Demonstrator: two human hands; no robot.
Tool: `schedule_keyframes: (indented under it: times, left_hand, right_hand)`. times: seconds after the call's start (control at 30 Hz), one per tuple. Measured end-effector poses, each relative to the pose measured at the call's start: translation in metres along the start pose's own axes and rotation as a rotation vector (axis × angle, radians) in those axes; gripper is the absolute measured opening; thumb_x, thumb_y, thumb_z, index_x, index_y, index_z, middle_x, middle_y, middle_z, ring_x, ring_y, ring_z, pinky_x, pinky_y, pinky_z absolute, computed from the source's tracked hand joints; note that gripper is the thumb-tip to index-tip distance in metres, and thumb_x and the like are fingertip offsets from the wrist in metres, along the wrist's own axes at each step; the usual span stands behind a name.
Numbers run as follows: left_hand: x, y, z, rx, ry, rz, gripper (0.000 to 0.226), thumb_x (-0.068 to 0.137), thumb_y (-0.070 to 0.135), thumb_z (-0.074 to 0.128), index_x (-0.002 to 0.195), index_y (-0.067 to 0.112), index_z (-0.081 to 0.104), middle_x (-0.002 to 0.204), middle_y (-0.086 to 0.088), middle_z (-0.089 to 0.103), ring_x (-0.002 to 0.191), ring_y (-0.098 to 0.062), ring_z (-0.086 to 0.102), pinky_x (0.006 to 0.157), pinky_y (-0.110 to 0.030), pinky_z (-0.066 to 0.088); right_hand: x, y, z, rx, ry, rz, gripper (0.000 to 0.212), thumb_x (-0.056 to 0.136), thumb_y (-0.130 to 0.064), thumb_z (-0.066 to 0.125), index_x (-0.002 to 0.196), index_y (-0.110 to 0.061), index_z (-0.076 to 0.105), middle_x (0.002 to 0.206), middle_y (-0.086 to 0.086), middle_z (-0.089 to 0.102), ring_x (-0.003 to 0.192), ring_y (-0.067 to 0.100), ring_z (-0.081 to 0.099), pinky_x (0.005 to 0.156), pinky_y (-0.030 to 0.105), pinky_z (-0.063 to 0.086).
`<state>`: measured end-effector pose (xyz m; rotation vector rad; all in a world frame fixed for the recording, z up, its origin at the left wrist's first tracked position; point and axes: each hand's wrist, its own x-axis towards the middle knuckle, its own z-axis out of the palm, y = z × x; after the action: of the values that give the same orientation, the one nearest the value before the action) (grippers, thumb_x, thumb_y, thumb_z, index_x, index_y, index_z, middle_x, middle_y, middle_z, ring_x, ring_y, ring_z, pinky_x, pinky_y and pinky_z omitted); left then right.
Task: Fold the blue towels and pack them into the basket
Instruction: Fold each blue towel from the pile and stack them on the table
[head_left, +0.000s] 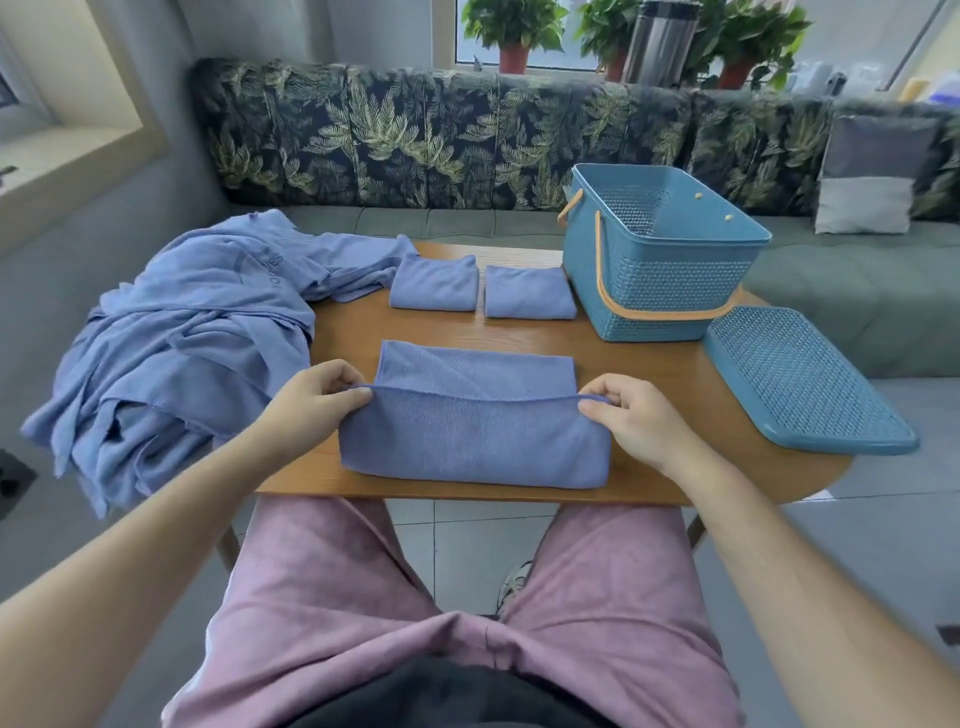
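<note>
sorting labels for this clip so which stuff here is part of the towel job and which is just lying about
Job: half-folded towel, pinched by the left hand and right hand; left folded towel; right folded towel; blue basket; basket lid; blue fabric heap (perhaps more towels).
Lying about: potted plants; steel flask; grey cushion.

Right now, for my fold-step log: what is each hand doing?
Left hand: pinches the left corner of the towel being folded.
Right hand: pinches the same towel's right corner.
</note>
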<state>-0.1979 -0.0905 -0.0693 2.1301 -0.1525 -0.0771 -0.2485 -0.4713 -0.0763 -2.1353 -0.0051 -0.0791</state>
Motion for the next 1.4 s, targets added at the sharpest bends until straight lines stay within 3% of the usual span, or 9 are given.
schedule_keyframes:
  times: [0.37,0.47,0.57,0.7,0.9,1.13,1.27,1.33,1.4]
  left_hand:
    - [0.074,-0.009,0.043,0.232,0.115,-0.065,0.013,0.095,0.021,0.059,0.084,0.014,0.058,0.075,0.002,0.058,0.07,-0.014,0.052,0.058,-0.023,0.035]
    - [0.083,-0.014,0.053,0.377,0.157,0.038,0.009,0.091,0.015,0.06,0.082,0.016,0.057,0.083,0.002,0.057,0.08,-0.019,0.054,0.067,-0.031,0.042]
    - [0.085,-0.013,0.068,0.657,0.256,0.272,0.01,0.087,0.014,0.063,0.097,0.014,0.065,0.102,-0.001,0.06,0.099,-0.026,0.055,0.079,-0.04,0.044]
    - [0.086,-0.005,0.096,0.597,0.129,0.253,0.035,0.095,0.031,0.048,0.12,0.013,0.065,0.131,0.001,0.061,0.125,-0.025,0.055,0.097,-0.044,0.044]
    - [0.088,-0.021,0.102,0.699,0.044,0.117,0.073,0.095,0.056,0.025,0.155,0.017,0.035,0.165,0.0,0.024,0.153,-0.019,0.02,0.122,-0.039,0.019]
    - [0.093,-0.027,0.095,0.786,-0.012,0.101,0.089,0.086,0.069,0.008,0.159,0.019,0.024,0.167,-0.009,0.013,0.155,-0.025,0.009,0.124,-0.04,0.011]
    - [0.095,-0.028,0.086,0.757,-0.069,0.124,0.083,0.09,0.067,0.017,0.158,0.02,0.026,0.167,-0.008,0.012,0.155,-0.023,0.009,0.125,-0.038,0.01]
    - [0.09,-0.027,0.082,0.702,0.003,0.186,0.067,0.093,0.057,0.034,0.144,0.016,0.049,0.158,-0.01,0.036,0.146,-0.028,0.033,0.118,-0.042,0.03]
    - [0.082,-0.025,0.079,0.732,0.105,0.257,0.049,0.091,0.05,0.041,0.116,0.014,0.062,0.126,-0.005,0.057,0.118,-0.03,0.051,0.094,-0.046,0.048]
  right_hand:
    - [0.059,0.012,0.026,-0.221,0.127,0.217,0.012,0.097,-0.019,0.054,0.092,-0.012,0.062,0.075,-0.006,0.062,0.063,0.012,0.052,0.056,0.025,0.04]
    - [0.072,0.011,0.034,-0.345,0.151,0.23,0.01,0.09,-0.019,0.053,0.095,-0.02,0.061,0.093,-0.005,0.067,0.081,0.02,0.062,0.07,0.032,0.049]
    - [0.085,0.009,0.048,-0.679,0.247,-0.013,0.024,0.085,-0.018,0.054,0.106,-0.022,0.068,0.11,-0.006,0.066,0.104,0.023,0.058,0.088,0.037,0.044]
    - [0.096,-0.004,0.09,-0.602,0.119,-0.107,0.035,0.093,-0.021,0.051,0.123,-0.018,0.068,0.131,-0.003,0.064,0.124,0.022,0.055,0.104,0.038,0.038]
    - [0.098,0.009,0.102,-0.698,-0.076,0.042,0.055,0.108,-0.042,0.026,0.16,-0.024,0.027,0.168,-0.009,0.014,0.156,0.014,0.006,0.127,0.037,0.002]
    - [0.11,0.027,0.085,-0.794,-0.1,0.117,0.064,0.105,-0.052,0.02,0.162,-0.024,0.012,0.17,-0.005,0.001,0.156,0.011,-0.003,0.126,0.036,-0.004]
    - [0.108,0.032,0.079,-0.672,-0.007,0.019,0.06,0.105,-0.047,0.033,0.157,-0.018,0.032,0.168,-0.001,0.018,0.155,0.015,0.01,0.127,0.036,0.007]
    - [0.099,0.03,0.074,-0.626,0.129,-0.136,0.043,0.097,-0.044,0.047,0.131,-0.02,0.059,0.145,-0.001,0.051,0.138,0.022,0.042,0.112,0.043,0.037]
    - [0.089,0.029,0.069,-0.713,0.193,-0.225,0.027,0.089,-0.046,0.052,0.102,-0.025,0.064,0.109,-0.008,0.06,0.108,0.022,0.055,0.09,0.04,0.042]
